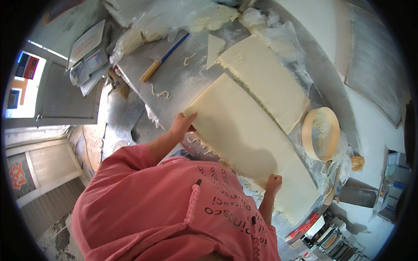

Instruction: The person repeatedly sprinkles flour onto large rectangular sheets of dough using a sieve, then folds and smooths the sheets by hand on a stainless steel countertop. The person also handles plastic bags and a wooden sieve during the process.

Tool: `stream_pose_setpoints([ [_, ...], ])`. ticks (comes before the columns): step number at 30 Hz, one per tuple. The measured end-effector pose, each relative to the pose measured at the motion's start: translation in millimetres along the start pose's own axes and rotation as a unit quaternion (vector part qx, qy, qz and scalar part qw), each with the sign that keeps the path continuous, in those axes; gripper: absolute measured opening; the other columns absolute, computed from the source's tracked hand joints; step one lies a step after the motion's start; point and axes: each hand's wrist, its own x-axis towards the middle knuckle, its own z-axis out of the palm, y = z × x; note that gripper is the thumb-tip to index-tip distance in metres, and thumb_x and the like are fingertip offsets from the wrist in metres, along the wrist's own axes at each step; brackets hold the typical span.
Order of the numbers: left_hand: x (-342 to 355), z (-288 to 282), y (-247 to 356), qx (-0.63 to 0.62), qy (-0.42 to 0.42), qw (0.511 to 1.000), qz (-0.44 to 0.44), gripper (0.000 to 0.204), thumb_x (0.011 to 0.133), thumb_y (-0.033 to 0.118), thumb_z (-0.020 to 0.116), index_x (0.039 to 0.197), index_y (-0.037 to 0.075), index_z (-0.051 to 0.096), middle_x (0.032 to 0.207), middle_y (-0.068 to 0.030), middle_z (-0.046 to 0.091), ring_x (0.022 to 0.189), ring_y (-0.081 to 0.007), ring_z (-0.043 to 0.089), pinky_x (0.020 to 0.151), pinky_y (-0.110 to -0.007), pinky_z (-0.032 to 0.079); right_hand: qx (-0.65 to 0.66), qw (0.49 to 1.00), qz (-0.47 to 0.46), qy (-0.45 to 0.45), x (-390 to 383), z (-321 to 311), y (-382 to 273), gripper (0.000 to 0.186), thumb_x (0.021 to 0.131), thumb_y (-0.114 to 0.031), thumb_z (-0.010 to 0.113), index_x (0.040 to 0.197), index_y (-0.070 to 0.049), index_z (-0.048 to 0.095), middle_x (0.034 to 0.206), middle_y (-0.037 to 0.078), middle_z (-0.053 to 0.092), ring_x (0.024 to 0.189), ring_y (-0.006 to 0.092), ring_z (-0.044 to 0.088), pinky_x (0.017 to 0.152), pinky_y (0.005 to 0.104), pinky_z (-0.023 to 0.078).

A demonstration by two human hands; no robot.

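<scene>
A long, pale, flat sheet of dough (237, 117) lies across the metal table in front of me. My left hand (183, 124) is closed on its near left corner, with the thumb on top and the other fingers underneath. Farther right along the near edge, my right hand (274, 182) pinches the same sheet in a closed grip. The near edge between my hands is ragged. Just beyond lies a second dough sheet (270, 80), a narrow gap apart from the first. A small dough piece (214, 48) rests beside its far left end.
A brush with a blue handle (167, 56) and curled dough scraps (160, 93) lie on the table (143, 95). Crumpled clear plastic (174, 19) lines the far side. At right stands a round wooden-rimmed sieve (321, 134). A scale (90, 58) is at far left, a red brush (308, 224) at lower right.
</scene>
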Motion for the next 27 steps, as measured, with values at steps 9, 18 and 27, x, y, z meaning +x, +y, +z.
stream_pose_setpoints([
  [9, -25.8, -27.9, -8.1, 0.033, -0.080, 0.995, 0.055, 0.019, 0.092, 0.014, 0.048, 0.103, 0.000, 0.054, 0.092, -0.0089, 0.064, 0.082, -0.0177, 0.065, 0.060, -0.026, 0.051, 0.018, 0.951, -0.300, -0.073, -22.0, 35.2, -100.7, 0.015, 0.081, -0.007, 0.055, 0.094, -0.002, 0.052, 0.094, 0.015, 0.055, 0.086, 0.0311, 0.054, 0.070, 0.0390, 0.047],
  [18, -3.0, -24.3, -8.9, 0.123, -0.111, 0.977, 0.138, 0.020, 0.094, 0.017, 0.045, 0.091, 0.001, 0.056, 0.083, -0.0072, 0.064, 0.071, -0.0156, 0.065, 0.054, -0.023, 0.048, 0.126, 0.808, -0.529, -0.227, -67.6, 162.7, -287.7, 0.018, 0.083, -0.019, 0.056, 0.082, -0.001, 0.054, 0.076, 0.016, 0.056, 0.072, 0.0341, 0.056, 0.062, 0.0440, 0.045],
  [27, -7.8, -40.8, -19.5, 0.333, 0.138, 0.929, 0.089, 0.025, 0.082, 0.021, 0.047, 0.075, 0.000, 0.059, 0.057, -0.0110, 0.060, 0.051, -0.0206, 0.061, 0.051, -0.033, 0.047, 0.729, 0.670, 0.032, -0.136, 49.6, 67.8, -154.7, 0.008, 0.083, -0.008, 0.048, 0.089, -0.007, 0.052, 0.091, 0.011, 0.059, 0.087, 0.0260, 0.059, 0.082, 0.0416, 0.048],
])
